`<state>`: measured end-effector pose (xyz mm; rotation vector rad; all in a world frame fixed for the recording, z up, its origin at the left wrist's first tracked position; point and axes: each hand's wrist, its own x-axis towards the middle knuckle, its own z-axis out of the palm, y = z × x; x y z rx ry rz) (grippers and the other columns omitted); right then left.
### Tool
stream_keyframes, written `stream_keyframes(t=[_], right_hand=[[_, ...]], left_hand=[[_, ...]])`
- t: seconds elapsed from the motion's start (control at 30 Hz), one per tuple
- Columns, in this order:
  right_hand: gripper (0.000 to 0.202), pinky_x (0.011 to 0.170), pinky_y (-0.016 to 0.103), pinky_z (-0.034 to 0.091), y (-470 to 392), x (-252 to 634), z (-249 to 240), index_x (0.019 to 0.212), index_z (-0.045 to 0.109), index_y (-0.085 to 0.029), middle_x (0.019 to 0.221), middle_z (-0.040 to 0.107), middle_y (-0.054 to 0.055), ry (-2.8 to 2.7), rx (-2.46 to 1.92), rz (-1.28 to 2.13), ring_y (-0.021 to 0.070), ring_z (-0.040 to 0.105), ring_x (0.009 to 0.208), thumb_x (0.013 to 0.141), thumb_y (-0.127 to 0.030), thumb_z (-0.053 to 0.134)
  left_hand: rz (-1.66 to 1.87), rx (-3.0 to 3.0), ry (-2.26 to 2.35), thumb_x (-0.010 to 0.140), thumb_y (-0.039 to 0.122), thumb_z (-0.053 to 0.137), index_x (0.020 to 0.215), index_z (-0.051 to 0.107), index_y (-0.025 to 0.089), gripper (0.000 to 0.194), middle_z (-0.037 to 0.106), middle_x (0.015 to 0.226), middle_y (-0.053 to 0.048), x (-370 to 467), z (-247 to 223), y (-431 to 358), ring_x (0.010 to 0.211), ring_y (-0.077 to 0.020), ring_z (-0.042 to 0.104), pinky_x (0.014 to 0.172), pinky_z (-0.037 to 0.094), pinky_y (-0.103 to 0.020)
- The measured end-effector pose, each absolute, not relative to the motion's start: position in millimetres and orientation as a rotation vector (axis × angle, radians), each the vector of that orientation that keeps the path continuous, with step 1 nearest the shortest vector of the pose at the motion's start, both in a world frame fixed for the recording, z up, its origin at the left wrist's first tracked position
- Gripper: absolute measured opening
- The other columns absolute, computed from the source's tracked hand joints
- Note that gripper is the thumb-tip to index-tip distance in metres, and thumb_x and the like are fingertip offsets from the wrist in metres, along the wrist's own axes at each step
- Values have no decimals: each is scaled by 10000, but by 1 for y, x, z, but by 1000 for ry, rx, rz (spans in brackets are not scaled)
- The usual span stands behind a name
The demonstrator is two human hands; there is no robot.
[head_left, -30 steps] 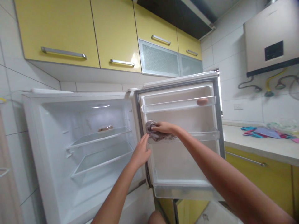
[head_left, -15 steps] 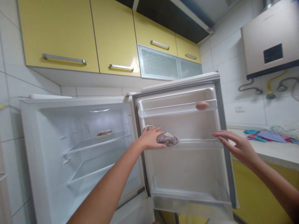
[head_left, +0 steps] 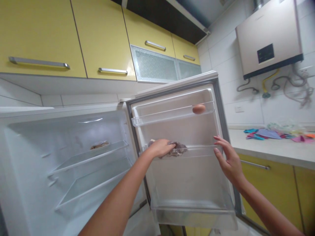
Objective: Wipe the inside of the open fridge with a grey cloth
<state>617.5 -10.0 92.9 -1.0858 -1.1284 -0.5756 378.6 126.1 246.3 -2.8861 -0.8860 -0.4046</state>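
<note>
The left hand [head_left: 159, 147] covers the near end of the mottled cloth [head_left: 178, 148] on the fridge door's middle shelf [head_left: 199, 150]. Left of that door, a brownish item [head_left: 99, 145] inside the fridge is too blurred to identify.

Nothing readable anywhere in this shot, honestly. The fridge door [head_left: 177, 131] that the right hand [head_left: 227, 159] touches has plain white plastic, no brand badge or sticker showing. The wall heater [head_left: 268, 39] up and to the right of that hand has a dark display panel, but no digits or logo can be made out on it. The yellow cabinets [head_left: 98, 39] above the left hand [head_left: 159, 147] are bare too.
</note>
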Motion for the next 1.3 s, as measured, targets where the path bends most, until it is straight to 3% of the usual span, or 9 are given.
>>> stream_keyframes(t=[0.1, 0.27, 0.43, 0.63, 0.77, 0.93, 1.07, 1.17, 1.3], right_hand=[[242, 1165, 524, 361, -14, 608, 92, 1154, 577, -255, 1411, 573, 112, -1121, -1064, -572, 265, 486, 1375, 942, -364, 532], [306, 1164, 560, 351, -15, 600, 88, 1231, 528, -247, 1440, 542, 133, -1114, -1061, -582, 288, 454, 1402, 944, -353, 515], [443, 1104, 572, 424, -11, 597, 77, 1341, 472, -221, 1447, 520, 180, -1021, -1081, -699, 319, 498, 1361, 924, -353, 545], [464, 1124, 563, 423, -10, 601, 75, 1378, 448, -232, 1483, 507, 160, -1074, -1091, -755, 302, 480, 1389, 930, -311, 539], [453, 1136, 577, 408, -10, 606, 77, 1366, 441, -244, 1484, 509, 153, -1111, -1082, -755, 296, 473, 1397, 927, -297, 539], [449, 1140, 560, 410, -11, 611, 76, 1354, 448, -264, 1463, 532, 138, -1155, -1074, -779, 290, 479, 1395, 918, -275, 555], [453, 1143, 559, 407, -10, 611, 76, 1358, 447, -264, 1463, 530, 138, -1155, -1070, -789, 292, 469, 1404, 918, -270, 556], [452, 1143, 566, 404, -9, 611, 77, 1359, 440, -259, 1471, 519, 146, -1156, -1067, -784, 295, 460, 1410, 921, -275, 551], [437, 1136, 557, 413, -6, 612, 78, 1352, 442, -257, 1475, 516, 145, -1142, -1086, -749, 291, 467, 1404, 927, -284, 540]], left_hand=[[-340, -2891, -955, 920, 551, 335, 854, 748, 199, 547, 774, 832, -103, 416, 245, 105, 747, -216, 690, 749, 500, -316], [-351, -2897, -963, 906, 599, 303, 1075, 732, 141, 650, 722, 1173, -220, 477, 241, 57, 1101, -356, 669, 858, 512, -433], [-356, -2950, -878, 917, 548, 300, 1133, 705, 157, 603, 701, 1231, -209, 507, 237, 22, 1151, -385, 644, 942, 482, -519], [-257, -3248, -421, 884, 722, 293, 1281, 597, 258, 683, 695, 1274, -84, 466, 243, 51, 1152, -255, 636, 973, 467, -368], [-332, -3154, -496, 843, 767, 384, 1378, 522, 316, 713, 627, 1389, -77, 423, 244, 76, 1280, -304, 555, 1044, 414, -442], [-359, -2893, -642, 884, 735, 333, 1283, 594, 294, 649, 691, 1275, -131, 389, 246, 86, 1203, -355, 606, 1043, 379, -589], [-380, -2641, -590, 927, 681, 295, 1098, 659, 195, 631, 750, 1043, -162, 382, 249, 85, 1054, -358, 675, 1101, 214, -741], [-404, -2666, -344, 836, 690, 536, 1192, 617, 182, 626, 697, 1202, -171, 380, 248, 86, 1149, -348, 634, 1130, 324, -613], [-475, -2872, -160, 767, 401, 723, 1431, 435, 203, 751, 549, 1458, -139, 373, 240, 97, 1299, -291, 548, 1082, 449, -412]])
